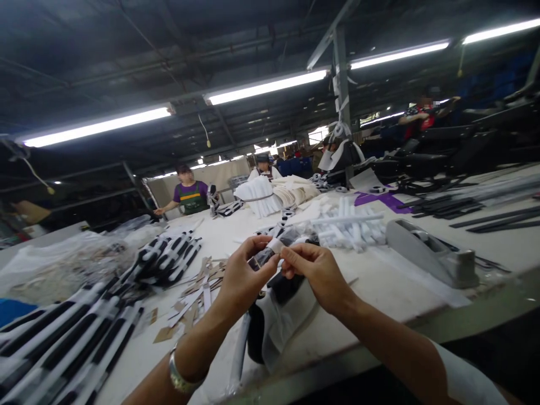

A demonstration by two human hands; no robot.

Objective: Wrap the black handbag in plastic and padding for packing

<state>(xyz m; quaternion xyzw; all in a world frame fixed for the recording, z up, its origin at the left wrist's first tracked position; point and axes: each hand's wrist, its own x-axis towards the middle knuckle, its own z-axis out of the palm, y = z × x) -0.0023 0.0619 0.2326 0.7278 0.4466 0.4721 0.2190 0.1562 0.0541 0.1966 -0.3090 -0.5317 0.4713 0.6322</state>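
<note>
My left hand [244,273] is curled around the end of a dark, plastic-looking piece, with its thumb and fingers closed on it. A white band [275,245] wraps that piece near the fingertips. My right hand [318,273] pinches the edge of this white band between thumb and forefinger. Below both hands a black and white piece [287,320] hangs down towards the table's front edge; whether it joins the held piece, I cannot tell. A grey tape dispenser [430,253] stands on the table to the right of my right hand.
Black-and-white striped strips [80,332] fill the left side. Brown and white paper scraps [198,292] lie left of my hands. White rolls [350,222] are piled behind, with a tied white bundle [259,194]. Black strips [451,205] lie right. A person [189,194] stands across the table.
</note>
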